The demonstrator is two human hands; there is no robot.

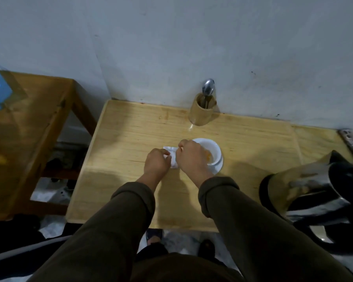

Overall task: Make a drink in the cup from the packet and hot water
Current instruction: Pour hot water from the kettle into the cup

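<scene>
I see both hands meeting on the packet, a small white sachet that lies just to the left of the cup, almost touching its rim. The left hand pinches the left part of the packet and the right hand pinches the right part, so each hand is closed on the same thing. The right hand is the nearer one to the cup; it partly covers the cup's left side.

The cup stands on a white saucer in the middle of the wooden table. Inside it there is something orange, perhaps powder already poured, but the view is too dim for me to be sure.

I judge that the coming move depends on this: the cup is directly to the right of the grip, so the packet needs only a short travel to the right.

The kettle waits at the right edge, well apart from the cup and nearer to the right arm. A spoon stands in a wooden holder at the wall, behind the cup.
</scene>
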